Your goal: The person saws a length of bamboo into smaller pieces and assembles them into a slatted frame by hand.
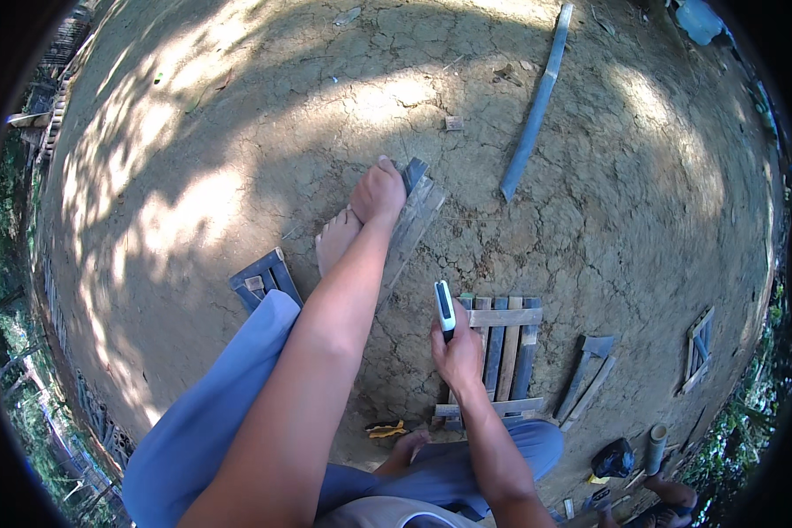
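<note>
My left hand (378,191) is closed at the far end of a dark wooden slat (416,170), which lies along a weathered grey board (418,220) on the ground. The fingertips are hidden under the hand. Just beside it, my bare foot (336,239) rests near the board's edge. Nearer to me, my right hand (459,345) grips a narrow white tool with a dark middle (444,305), pointing away; its exact kind does not show. Below and right of that hand lies a slatted wooden frame (510,352), partly covered by my wrist and knee.
Left of my leg lies a small dark frame (267,278). An axe (585,365) and a loose stick (592,390) lie to the right, with another small frame (698,350) beyond. A long bluish strip (537,110) stretches ahead. Another person's limbs (673,497) show at lower right.
</note>
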Available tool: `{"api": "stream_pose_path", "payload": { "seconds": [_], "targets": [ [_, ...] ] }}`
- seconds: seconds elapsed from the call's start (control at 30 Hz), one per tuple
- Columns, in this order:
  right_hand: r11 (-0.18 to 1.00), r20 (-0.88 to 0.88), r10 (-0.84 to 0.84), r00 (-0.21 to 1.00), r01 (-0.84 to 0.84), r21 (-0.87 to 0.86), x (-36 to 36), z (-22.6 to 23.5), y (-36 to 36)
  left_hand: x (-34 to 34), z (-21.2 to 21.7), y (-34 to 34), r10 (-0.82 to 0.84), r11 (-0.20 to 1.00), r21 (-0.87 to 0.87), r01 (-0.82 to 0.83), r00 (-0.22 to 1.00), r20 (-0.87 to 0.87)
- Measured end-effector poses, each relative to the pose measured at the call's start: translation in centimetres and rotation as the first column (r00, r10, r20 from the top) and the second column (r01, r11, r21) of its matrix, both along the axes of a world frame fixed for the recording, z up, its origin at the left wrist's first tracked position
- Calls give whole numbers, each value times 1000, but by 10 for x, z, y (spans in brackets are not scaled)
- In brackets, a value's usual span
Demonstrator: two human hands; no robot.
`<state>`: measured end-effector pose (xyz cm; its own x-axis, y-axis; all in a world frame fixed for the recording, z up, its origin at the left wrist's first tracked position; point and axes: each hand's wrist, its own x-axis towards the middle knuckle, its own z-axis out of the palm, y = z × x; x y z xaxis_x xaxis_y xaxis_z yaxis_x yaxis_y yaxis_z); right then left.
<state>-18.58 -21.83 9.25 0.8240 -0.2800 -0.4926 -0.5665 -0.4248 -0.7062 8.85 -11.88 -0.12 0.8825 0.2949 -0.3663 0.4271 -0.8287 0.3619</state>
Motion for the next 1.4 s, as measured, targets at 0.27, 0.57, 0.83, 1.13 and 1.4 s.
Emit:
{"api": "stream_pose_path", "payload": {
  "seconds": [0.27, 0.57, 0.83, 1.13, 1.4],
  "targets": [
    [998, -77, -63, 995, 64, 4, -18, -13, -7, 4, 5, -8, -5, 1000, 30, 8, 997, -79],
    [998, -227, -55, 972, 52, -18, -5, -5, -9, 9, -3, -4, 95, 990, 116, -87, 993, -67],
    [1000, -226, -11, 974, 7, -20, 94, -32, -18, 9, -7, -16, 71, 979, 198, -55, 995, -74],
    [995, -203, -93, 975, 83, -53, 3, -19, -17, 7, 3, -16, 102, 981, 172, -86, 991, -88],
    [991, -196, -127, 972, 118, -58, -7, -24, -1, 15, 0, -12, 103, 974, 209, -82, 991, -90]
  ]
}}
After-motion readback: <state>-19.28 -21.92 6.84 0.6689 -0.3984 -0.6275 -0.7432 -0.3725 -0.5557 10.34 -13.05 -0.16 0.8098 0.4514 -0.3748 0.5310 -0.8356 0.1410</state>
